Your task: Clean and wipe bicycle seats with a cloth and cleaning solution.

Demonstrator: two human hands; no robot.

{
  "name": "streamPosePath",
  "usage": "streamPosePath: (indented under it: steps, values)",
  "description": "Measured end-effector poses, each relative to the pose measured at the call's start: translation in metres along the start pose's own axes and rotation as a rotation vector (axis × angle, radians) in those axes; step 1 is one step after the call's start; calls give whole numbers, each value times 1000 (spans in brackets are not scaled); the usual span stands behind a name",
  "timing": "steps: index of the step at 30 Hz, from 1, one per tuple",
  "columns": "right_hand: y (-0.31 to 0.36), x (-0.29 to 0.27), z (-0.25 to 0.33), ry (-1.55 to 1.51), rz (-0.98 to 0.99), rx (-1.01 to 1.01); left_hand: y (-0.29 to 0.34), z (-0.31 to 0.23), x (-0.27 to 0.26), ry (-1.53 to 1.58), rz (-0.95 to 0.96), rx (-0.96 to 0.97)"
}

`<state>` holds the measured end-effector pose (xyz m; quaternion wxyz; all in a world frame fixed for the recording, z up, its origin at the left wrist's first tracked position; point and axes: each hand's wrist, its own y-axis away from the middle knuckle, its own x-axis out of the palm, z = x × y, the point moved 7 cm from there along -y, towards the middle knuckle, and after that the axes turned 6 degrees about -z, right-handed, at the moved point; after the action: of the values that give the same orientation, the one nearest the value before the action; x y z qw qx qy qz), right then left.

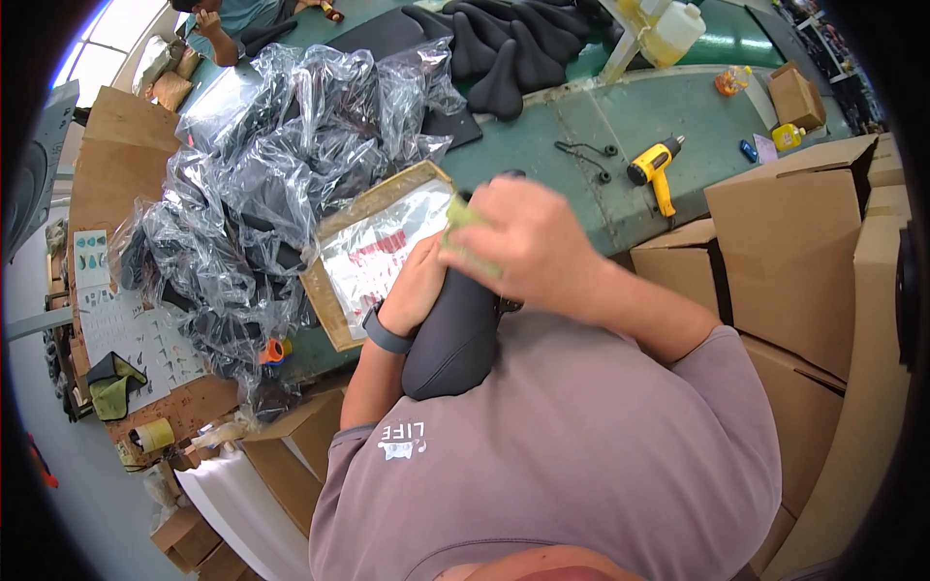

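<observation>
A black bicycle saddle [453, 344] rests against my chest, its wide end toward me. My left hand [418, 279] wraps around its left side, partly hidden by the saddle and the other hand. In my right hand [528, 232], a folded yellow-green cloth [463, 215] is gripped against the narrow end of the saddle; this hand is slightly blurred. Just beyond my left hand lies a shallow cardboard tray [339, 324] with clear plastic bags [373, 254] bearing red print.
Plastic-wrapped saddles [281, 174] heap up on the left of the green table [572, 198]. Bare black saddles [499, 82] lie at the back. A yellow heat gun [659, 172] and black cords [588, 155] sit at right. Cardboard boxes [785, 252] flank me; another person [228, 34] works far left.
</observation>
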<state>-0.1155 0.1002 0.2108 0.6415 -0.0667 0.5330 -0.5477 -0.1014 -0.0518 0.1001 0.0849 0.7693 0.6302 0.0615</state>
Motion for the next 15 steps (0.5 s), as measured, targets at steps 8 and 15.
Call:
streamPosePath:
  steps: [8, 15]
  values:
    - [63, -11, -199, -62, -29, 644, 1, -11, -17, 24, 69, -88]
    - [165, 21, -187, -1190, -563, 1350, -2, -68, -35, -196, 5, 50]
